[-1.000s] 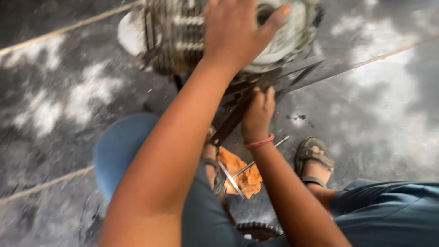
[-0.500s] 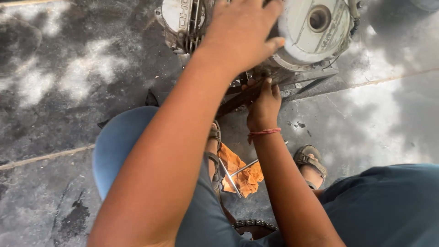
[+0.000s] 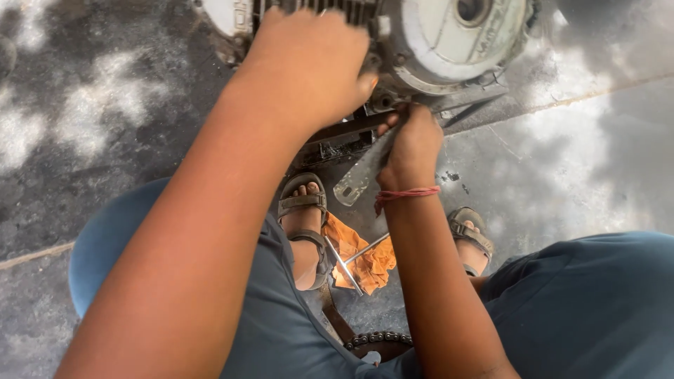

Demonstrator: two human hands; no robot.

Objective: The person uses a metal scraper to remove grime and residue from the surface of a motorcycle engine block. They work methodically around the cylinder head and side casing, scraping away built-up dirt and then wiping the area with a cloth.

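Observation:
A small engine with cooling fins and a round pale side cover sits on the concrete floor in front of me. My left hand lies spread over its finned top and presses on it. Lower down, my right hand, with a red thread around the wrist, is closed on a flat grey metal bracket that hangs at the engine's underside by a dark frame bar.
An orange rag lies between my sandalled feet with a metal T-handle wrench on it. A chain and sprocket lie near my leg. A blue stool is under me at the left.
The view has shifted toward the engine, which now fills the top. My right hand has taken hold of the flat bracket and drawn it down from the engine's underside.

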